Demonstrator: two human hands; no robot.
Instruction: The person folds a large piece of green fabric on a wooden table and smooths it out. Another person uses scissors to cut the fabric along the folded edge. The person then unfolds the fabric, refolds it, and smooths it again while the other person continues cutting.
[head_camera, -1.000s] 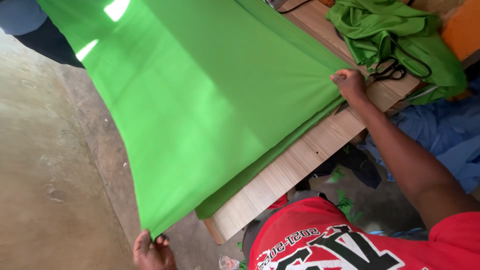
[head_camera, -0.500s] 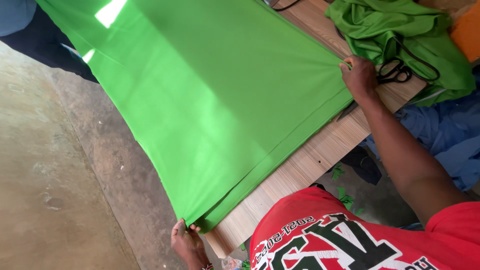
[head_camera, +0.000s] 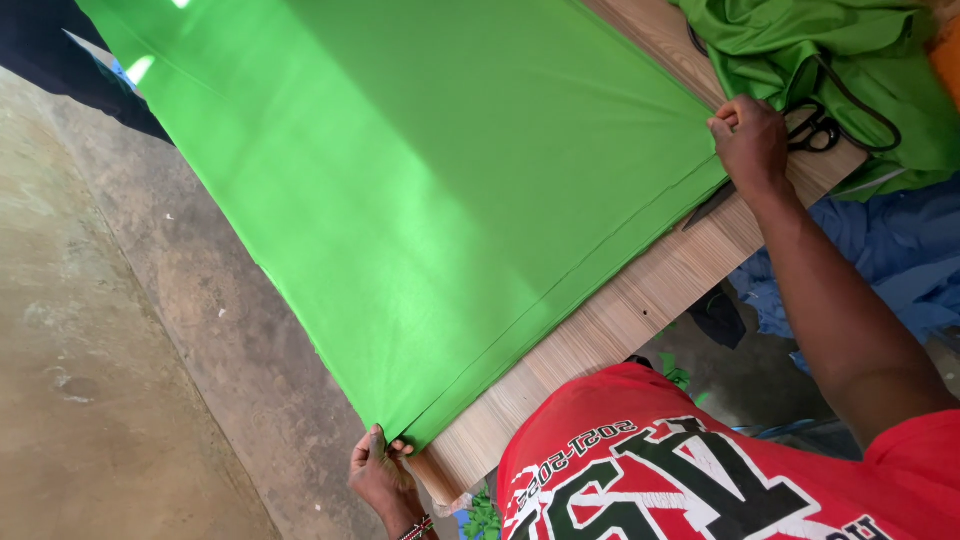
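A large sheet of bright green fabric (head_camera: 420, 180) lies stretched over a wooden table (head_camera: 640, 300), in at least two layers with edges aligned. My left hand (head_camera: 383, 472) pinches the fabric's near corner at the table's end. At the far corner, on the table top, my right hand (head_camera: 750, 140) grips the other end of the same edge. Black scissors (head_camera: 815, 130) lie just beyond my right hand, their blades partly hidden under it.
A crumpled pile of green cloth (head_camera: 830, 60) sits on the table beyond the scissors. Blue cloth (head_camera: 890, 260) lies below the table's right side. Concrete floor (head_camera: 110, 350) spreads to the left. Another person's dark clothing (head_camera: 60, 60) shows at the top left.
My left hand has drawn the hanging corner in to the table's end, so the fabric now lies flat and taut. My right hand keeps its grip at the other corner.
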